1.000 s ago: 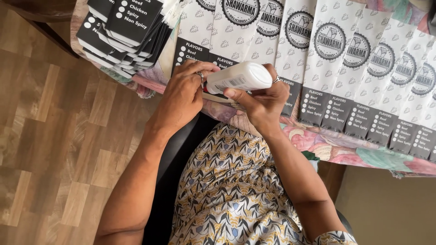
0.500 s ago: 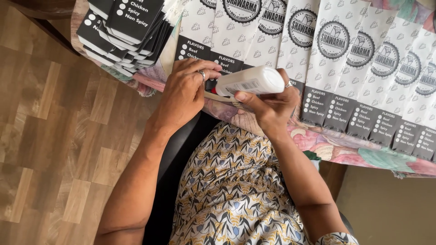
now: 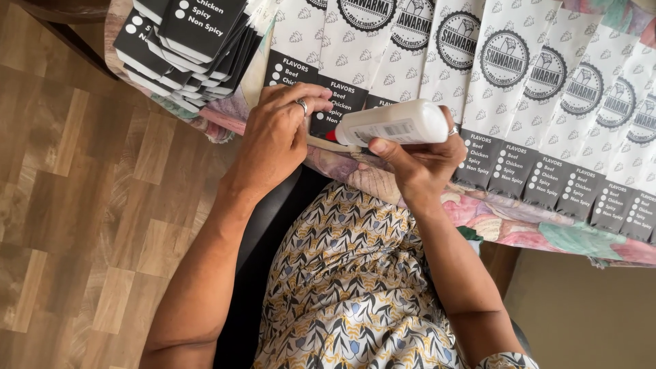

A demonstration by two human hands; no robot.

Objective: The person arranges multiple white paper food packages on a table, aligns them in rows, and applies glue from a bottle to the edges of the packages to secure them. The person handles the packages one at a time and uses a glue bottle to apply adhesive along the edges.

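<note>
At desk edge: white glue bottle (image 3: 393, 123) lying sideways, red nozzle pointing left at the bottom flap of a paper bag (image 3: 342, 96)
Bottle handling: looks like light, squeezable plastic, smooth sides, likely slippery if glue gets on it; best gripped round the middle of the body, not the nozzle
Right hand (image 3: 424, 160): wrapped closed round the bottle, thumb underneath, fingers over the far side, ring visible
Left hand (image 3: 277, 137): fingers curled down, pressing the black printed end of the bag flat to the desk, holds nothing else; ring on one finger
Bag handling: thin paper, soft, creases easily; pin it flat by the edge
Row of bags (image 3: 547, 102): white with round black stamp, black bands at the near end, overlapped along the desk to the right
Stack (image 3: 188, 44): black-ended bags piled at the left corner
Desk (image 3: 519, 222): covered by flowered cloth
Floor (image 3: 75, 205): wood-pattern planks, left
Lap: patterned dress (image 3: 355, 287) below the hands
</note>
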